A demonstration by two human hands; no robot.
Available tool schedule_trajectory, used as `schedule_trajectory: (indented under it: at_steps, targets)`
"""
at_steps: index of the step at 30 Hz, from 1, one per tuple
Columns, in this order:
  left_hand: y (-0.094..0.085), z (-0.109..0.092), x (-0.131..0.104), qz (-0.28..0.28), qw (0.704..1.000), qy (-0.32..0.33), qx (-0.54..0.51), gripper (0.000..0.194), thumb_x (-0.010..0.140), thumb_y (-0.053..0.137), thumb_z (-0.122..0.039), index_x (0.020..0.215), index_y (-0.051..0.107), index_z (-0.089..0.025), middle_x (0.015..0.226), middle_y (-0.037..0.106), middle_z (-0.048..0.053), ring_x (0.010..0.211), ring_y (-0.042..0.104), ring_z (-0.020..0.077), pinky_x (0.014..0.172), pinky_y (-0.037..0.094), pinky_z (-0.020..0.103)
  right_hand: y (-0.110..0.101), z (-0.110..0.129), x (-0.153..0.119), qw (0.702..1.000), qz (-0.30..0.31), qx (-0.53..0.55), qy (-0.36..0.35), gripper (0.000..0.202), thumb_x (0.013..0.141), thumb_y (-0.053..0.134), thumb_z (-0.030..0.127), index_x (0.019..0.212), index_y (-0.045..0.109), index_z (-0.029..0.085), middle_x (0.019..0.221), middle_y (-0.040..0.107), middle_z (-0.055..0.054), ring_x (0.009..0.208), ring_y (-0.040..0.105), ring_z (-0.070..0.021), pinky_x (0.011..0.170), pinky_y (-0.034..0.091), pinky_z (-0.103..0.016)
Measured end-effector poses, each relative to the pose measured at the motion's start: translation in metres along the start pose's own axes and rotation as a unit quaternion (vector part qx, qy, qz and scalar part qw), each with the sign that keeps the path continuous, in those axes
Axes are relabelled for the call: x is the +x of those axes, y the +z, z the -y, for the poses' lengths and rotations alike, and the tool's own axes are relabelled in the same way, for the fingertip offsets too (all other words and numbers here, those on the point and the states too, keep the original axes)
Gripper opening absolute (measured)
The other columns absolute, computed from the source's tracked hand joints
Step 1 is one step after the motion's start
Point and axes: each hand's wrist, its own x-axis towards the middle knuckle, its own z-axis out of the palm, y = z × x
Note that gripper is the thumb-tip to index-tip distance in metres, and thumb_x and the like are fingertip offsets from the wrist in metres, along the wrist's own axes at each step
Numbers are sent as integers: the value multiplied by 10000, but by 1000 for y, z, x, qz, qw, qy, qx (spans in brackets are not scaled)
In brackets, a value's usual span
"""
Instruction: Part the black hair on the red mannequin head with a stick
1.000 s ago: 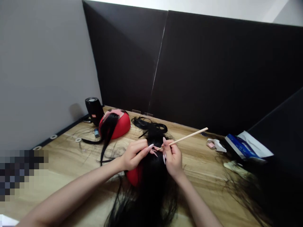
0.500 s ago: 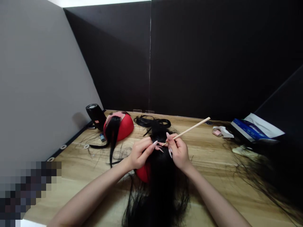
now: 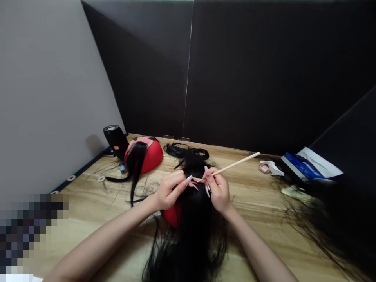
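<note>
- At the far left of the frame I am seeing a blurred patch low down, and above it the wooden worktop (image 3: 88,196) is running back to a grey wall with small rings lying along its edge.
- In the upper left of the worktop a black cylinder (image 3: 115,136) is standing beside a red form (image 3: 147,154) that is carrying only a thin lock of black hair; loose strands are lying around it.
- Left of centre, my left hand (image 3: 168,190) is resting on the black hair (image 3: 194,231) of the nearer red-based piece, its fingers (image 3: 179,185) pressed together and pinching a small strand at the crown.
- At centre, that hair is lying thick and long toward the bottom edge, so I am judging this piece as largely filled, with work now going on at its top end.
- Just right of centre, my right hand (image 3: 217,190) is pinching the wooden stick (image 3: 232,166) near its tip, which is meeting the strand held by the left fingers; its shaft is pointing to the upper right.
- At the right edge, crumpled wrappers (image 3: 270,168), a blue packet (image 3: 302,167) and a heap of loose hair (image 3: 329,223) are lying untouched, so I am judging that material is left.
</note>
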Motion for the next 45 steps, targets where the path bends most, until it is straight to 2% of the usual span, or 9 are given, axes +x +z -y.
schedule_trajectory:
  at_steps: [7,11,21,27,31,34,40,45]
  targets:
    - [0,0,-1,8,1000,-9,-6,317,982,398,-206,876,683,-116,668,537,33,642,505,112,612,399,229,1,-2,1,1000,-10,-9,5,270,905,549,465,814,577,213,673,480,37,550,546,-108,708,580,-313]
    - [0,1,-1,9,1000,-7,-8,307,979,403,-192,881,683,-115,675,541,32,653,506,113,621,398,231,1,0,1,1000,-12,-17,-4,295,927,516,458,772,542,208,645,461,47,512,500,-90,688,568,-286]
    - [1,3,-3,10,1000,-16,-22,310,980,407,-198,876,687,-115,670,521,27,650,498,115,630,397,242,2,6,3,1000,-12,-6,-5,305,921,528,453,752,545,199,687,501,30,520,513,-86,574,527,-236]
    - [1,2,-2,7,1000,-13,-17,306,980,407,-182,862,682,-118,655,516,22,649,494,111,643,395,234,1,3,3,999,-14,-35,-22,288,930,525,425,761,549,193,723,515,17,560,525,-83,626,542,-237]
    - [1,2,-1,7,1000,-11,-17,294,976,415,-171,866,683,-121,657,519,21,644,493,106,639,393,229,-1,1,3,1000,-2,-21,-22,289,946,498,412,756,531,196,708,500,20,538,514,-79,591,527,-223]
    - [1,2,-2,6,1000,-10,-16,291,975,418,-173,865,682,-120,653,520,21,639,492,106,633,391,229,-1,3,3,1000,6,-12,-22,295,944,501,409,744,529,196,701,490,24,537,516,-78,623,547,-238]
    - [0,3,-2,10,1000,-10,-15,300,980,407,-188,871,679,-122,660,534,29,652,502,114,634,402,235,1,8,5,998,-8,-64,-17,257,889,593,415,785,620,181,743,559,-5,622,585,-111,623,554,-232]
    - [0,1,-1,9,1000,-8,-10,279,968,419,-159,865,674,-111,681,553,33,659,509,105,632,405,221,2,7,6,999,-14,-31,16,269,849,637,439,795,624,176,776,570,-6,652,630,-121,618,570,-232]
